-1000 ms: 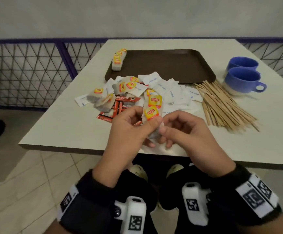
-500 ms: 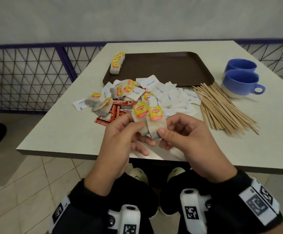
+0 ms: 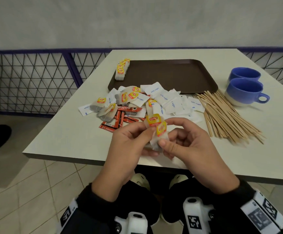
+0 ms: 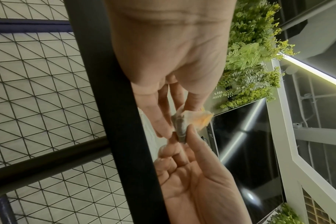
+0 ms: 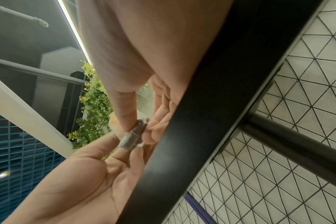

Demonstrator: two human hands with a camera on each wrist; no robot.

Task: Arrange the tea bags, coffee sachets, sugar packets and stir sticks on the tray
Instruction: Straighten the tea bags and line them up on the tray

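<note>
- Paper tea bags (image 3: 156, 130), 2 yellow-tagged, sit pinched between your left hand (image 3: 130, 146) and right hand (image 3: 186, 146), above the table's near edge;
- Step: squaring them; next, carry them to the row (image 3: 122, 70) on the tray (image 3: 171, 76).

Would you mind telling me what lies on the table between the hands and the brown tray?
In the head view, a mixed pile lies there: white sugar packets, loose tea bags and red coffee sachets, between the hands and the tray.

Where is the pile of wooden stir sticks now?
In the head view the wooden stir sticks lie on the table, right of the sugar packets, just before the brown tray and the blue cups.
</note>
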